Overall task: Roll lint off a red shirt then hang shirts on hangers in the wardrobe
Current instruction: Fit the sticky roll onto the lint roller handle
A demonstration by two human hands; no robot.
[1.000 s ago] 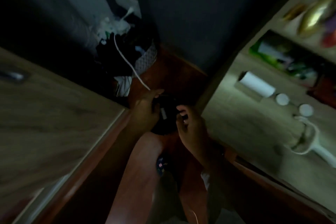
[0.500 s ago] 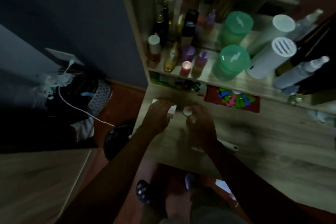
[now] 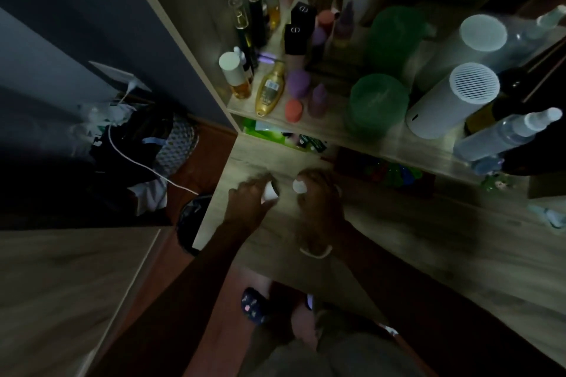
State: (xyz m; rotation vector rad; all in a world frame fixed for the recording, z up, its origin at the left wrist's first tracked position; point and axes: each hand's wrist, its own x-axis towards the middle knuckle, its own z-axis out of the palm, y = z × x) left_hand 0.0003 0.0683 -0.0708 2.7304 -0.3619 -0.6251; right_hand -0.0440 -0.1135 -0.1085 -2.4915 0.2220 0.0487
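Both my arms reach forward over the near edge of the counter (image 3: 413,223), side by side. My left hand (image 3: 248,205) curls round a short white roll (image 3: 269,192), fingers and thumb wrapped on its side. My right hand (image 3: 320,205) arches just beside it, knuckles up, fingertips down at a small white cap (image 3: 299,186). In the blur I cannot tell whether it pinches the cap or only touches it. A white handle loop (image 3: 317,252) lies under my right wrist.
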